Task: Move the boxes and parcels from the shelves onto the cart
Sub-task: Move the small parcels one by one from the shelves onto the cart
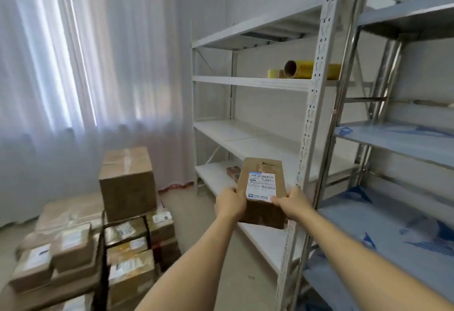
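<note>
A brown cardboard parcel is held out in front of the white shelves, over the edge of a lower shelf board; it is a small oblong box, its top face creased and taped, with a white shipping label bearing barcodes and a blue mark, the print too small to read; the left hand grips the parcel's left side with its fingers curled round the far side and the thumb on top near the label; the right hand grips the right side, its thumb pressed on the label's lower corner and its fingers wrapped under the edge; the fingertips of both hands are hidden behind the box; both bare forearms reach in from the bottom of the view; at lower left a cart with a dark frame carries stacked boxes, blurred and cut off by the picture's edge, so how they sit on the cart is hard to make out; a small brown item lies on the shelf board just behind the parcel, partly hidden; yellow tape rolls lie on a higher shelf, half behind the upright post; a second, grey rack stands at right.
</note>
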